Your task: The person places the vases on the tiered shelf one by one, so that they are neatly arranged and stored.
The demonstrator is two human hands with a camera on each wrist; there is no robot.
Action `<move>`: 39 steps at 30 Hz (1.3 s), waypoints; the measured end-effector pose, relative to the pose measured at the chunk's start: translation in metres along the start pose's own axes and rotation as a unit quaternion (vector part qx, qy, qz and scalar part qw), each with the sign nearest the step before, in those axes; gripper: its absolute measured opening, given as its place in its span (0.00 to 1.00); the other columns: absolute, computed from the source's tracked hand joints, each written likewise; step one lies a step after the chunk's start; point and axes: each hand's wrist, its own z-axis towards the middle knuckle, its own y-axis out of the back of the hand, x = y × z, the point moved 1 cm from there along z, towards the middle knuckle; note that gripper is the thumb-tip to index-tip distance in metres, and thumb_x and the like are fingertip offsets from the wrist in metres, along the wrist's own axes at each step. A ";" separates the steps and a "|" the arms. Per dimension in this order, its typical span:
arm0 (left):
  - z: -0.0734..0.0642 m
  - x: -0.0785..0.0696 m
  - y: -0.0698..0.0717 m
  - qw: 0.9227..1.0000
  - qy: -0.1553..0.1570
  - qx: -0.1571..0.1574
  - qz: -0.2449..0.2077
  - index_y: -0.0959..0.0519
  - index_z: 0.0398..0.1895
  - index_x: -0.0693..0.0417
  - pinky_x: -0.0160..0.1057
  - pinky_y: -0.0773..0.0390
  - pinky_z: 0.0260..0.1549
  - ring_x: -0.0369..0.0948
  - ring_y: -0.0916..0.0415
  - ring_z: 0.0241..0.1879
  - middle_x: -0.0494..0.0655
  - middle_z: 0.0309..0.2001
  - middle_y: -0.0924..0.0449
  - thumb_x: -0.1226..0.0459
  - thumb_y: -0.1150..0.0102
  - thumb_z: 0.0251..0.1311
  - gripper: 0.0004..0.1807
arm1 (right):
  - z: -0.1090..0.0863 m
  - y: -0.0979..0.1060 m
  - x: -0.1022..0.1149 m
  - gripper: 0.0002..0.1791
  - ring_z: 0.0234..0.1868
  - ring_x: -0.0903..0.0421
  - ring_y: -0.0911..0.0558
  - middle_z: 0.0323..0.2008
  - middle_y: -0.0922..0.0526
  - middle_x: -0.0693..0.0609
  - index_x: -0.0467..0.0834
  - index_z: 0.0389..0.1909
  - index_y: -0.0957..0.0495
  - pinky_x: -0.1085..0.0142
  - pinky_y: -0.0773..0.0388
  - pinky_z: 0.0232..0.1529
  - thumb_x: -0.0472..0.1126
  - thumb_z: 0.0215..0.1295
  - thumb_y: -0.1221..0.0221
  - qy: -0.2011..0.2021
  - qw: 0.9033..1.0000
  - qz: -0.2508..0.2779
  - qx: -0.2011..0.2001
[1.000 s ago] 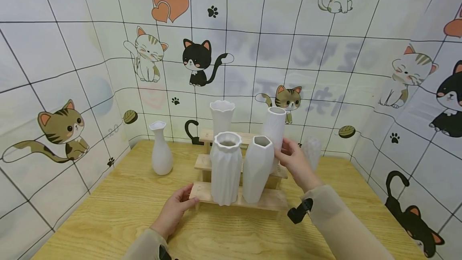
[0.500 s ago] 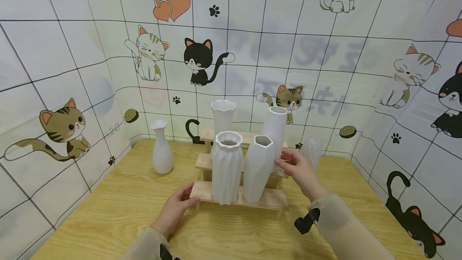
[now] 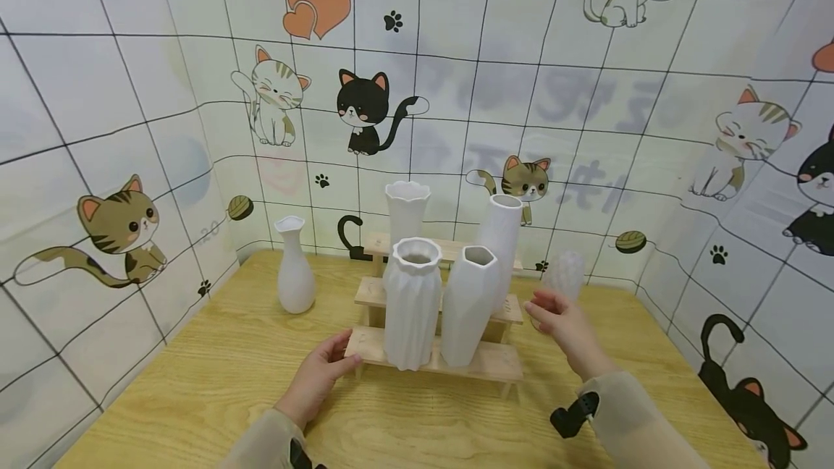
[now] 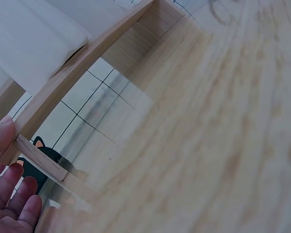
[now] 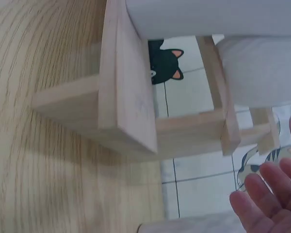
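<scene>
Your left hand (image 3: 316, 380) pinched the left end of the lowest step of a three-tiered wooden stand (image 3: 502, 362), which stood on the worktop (image 3: 417, 429) bearing four white vases (image 3: 412, 317). Your right hand (image 3: 568, 328), empty and fingers relaxed, hung just beside the stand's right side.

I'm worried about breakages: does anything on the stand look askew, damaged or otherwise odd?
I see nothing spilled or broken. One thing stands out: the base of the ribbed vase is right at the front edge of the bottom step, perhaps slightly over it, so it looks a little precarious.
</scene>
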 end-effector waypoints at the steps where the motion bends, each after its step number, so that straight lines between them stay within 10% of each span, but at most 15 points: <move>1: 0.000 0.000 0.000 1.000 -0.001 0.000 0.000 0.34 0.69 0.53 0.48 0.29 0.56 0.47 0.31 0.57 0.52 0.58 0.28 0.57 0.33 0.57 0.37 | 0.000 0.003 -0.003 0.34 0.58 0.47 0.30 0.61 0.32 0.39 0.35 0.68 0.39 0.58 0.27 0.56 0.52 0.69 0.44 -0.003 1.000 -0.004 -0.011; 10: -0.001 -0.001 0.000 1.000 0.000 -0.001 0.002 0.34 0.69 0.53 0.52 0.32 0.58 0.48 0.33 0.59 0.52 0.61 0.30 0.57 0.33 0.57 0.36 | 0.008 0.021 -0.020 0.34 0.54 0.50 0.29 0.60 0.33 0.40 0.34 0.67 0.39 0.72 0.25 0.44 0.53 0.70 0.46 -0.039 0.990 0.012 -0.135; 24: 0.000 0.002 0.000 1.000 0.004 -0.002 0.005 0.34 0.69 0.55 0.54 0.34 0.59 0.50 0.34 0.59 0.54 0.61 0.31 0.56 0.32 0.56 0.37 | 0.038 0.021 -0.045 0.44 0.49 0.51 0.31 0.52 0.33 0.46 0.37 0.70 0.42 0.62 0.30 0.44 0.55 0.61 0.37 -0.072 0.951 0.075 -0.292; 39: -0.001 0.000 0.000 1.000 0.002 0.000 0.007 0.34 0.69 0.55 0.54 0.33 0.58 0.51 0.34 0.60 0.55 0.61 0.31 0.56 0.32 0.56 0.37 | 0.058 0.017 -0.056 0.55 0.72 0.39 0.51 0.75 0.58 0.39 0.40 0.76 0.61 0.45 0.46 0.68 0.54 0.60 0.35 -0.086 0.956 0.120 -0.253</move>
